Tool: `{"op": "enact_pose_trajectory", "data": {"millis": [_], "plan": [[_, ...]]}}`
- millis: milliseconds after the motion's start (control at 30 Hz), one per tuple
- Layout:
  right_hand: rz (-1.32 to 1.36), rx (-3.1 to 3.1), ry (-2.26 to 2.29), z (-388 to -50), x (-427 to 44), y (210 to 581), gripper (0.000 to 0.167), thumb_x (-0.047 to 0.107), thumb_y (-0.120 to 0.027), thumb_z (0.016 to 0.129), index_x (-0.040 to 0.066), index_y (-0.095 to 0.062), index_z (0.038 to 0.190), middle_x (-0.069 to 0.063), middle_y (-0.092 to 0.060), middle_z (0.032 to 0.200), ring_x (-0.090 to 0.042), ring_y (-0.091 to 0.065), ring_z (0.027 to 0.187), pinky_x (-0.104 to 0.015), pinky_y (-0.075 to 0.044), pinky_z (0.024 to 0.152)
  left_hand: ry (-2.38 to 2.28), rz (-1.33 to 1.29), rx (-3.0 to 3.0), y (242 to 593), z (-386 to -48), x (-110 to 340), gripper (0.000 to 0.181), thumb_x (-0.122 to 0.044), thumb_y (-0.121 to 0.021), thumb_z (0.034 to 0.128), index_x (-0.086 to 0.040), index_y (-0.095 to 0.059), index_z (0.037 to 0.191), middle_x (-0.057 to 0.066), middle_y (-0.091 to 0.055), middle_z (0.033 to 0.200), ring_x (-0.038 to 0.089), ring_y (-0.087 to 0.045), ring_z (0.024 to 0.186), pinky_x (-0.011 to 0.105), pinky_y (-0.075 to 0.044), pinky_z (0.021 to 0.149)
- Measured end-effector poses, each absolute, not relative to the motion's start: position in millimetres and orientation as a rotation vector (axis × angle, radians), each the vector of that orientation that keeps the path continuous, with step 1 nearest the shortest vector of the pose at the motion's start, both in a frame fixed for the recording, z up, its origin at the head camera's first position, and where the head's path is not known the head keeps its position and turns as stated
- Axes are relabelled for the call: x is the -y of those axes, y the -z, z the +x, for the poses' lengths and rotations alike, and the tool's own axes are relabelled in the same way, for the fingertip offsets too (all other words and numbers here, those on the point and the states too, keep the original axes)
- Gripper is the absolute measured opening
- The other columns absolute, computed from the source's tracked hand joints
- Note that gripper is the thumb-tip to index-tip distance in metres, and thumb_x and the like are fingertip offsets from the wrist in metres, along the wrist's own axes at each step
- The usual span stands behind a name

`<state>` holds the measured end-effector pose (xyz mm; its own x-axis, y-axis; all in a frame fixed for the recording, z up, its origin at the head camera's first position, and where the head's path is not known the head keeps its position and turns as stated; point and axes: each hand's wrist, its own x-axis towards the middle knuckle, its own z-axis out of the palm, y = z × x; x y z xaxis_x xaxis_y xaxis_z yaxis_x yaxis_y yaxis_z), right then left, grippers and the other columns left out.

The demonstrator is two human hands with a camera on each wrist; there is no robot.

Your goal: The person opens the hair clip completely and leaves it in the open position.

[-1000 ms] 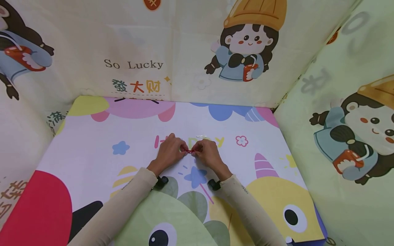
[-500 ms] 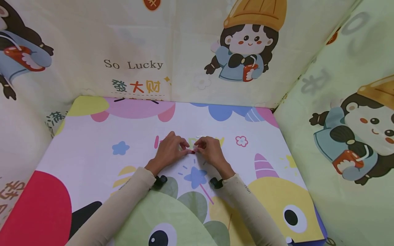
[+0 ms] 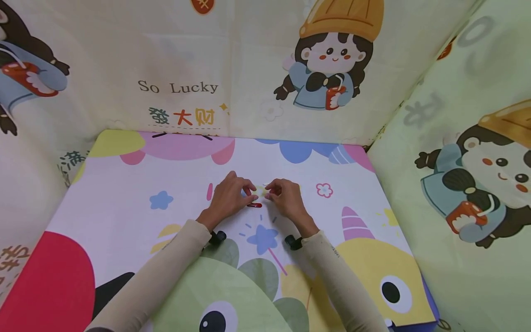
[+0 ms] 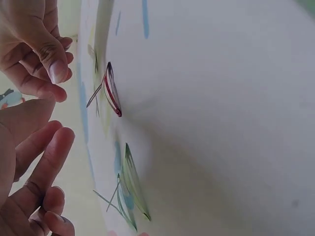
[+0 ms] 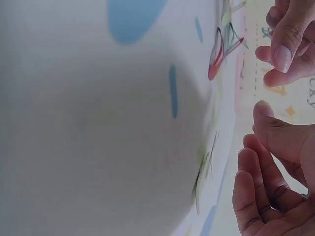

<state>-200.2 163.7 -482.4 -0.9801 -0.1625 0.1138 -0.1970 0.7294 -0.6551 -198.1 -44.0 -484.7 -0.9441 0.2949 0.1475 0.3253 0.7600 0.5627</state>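
Tbl, L hand, R hand, fingers bent

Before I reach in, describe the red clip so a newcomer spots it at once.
On the printed tabletop, find the blue star on its pink stick. Just beyond that star, near the left hand, lies the slim red clip. Its red body sets it apart from the green clip, which the wrist views show nearby.
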Motion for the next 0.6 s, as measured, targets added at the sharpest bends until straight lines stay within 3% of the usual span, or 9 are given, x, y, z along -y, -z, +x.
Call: {"op": "enact_pose_trajectory", "data": {"millis": [600], "plan": [[0.227, 2.864, -1.066, -222, -179, 472, 0.016, 0.008, -0.083, 0.092, 0.007, -0.081, 0.108, -0.008, -0.077, 0.09, -0.024, -0.073, 0.084, -0.036, -0.055, 0.078, 0.891, -0.516, 2.888, 478, -218, 31, 0.026, -0.032, -0.088, 0.0885, -0.02, -0.083, 0.112, -0.004, -0.078, 0.091, 0.018, -0.054, 0.095, 0.03, -0.051, 0.07]]}}
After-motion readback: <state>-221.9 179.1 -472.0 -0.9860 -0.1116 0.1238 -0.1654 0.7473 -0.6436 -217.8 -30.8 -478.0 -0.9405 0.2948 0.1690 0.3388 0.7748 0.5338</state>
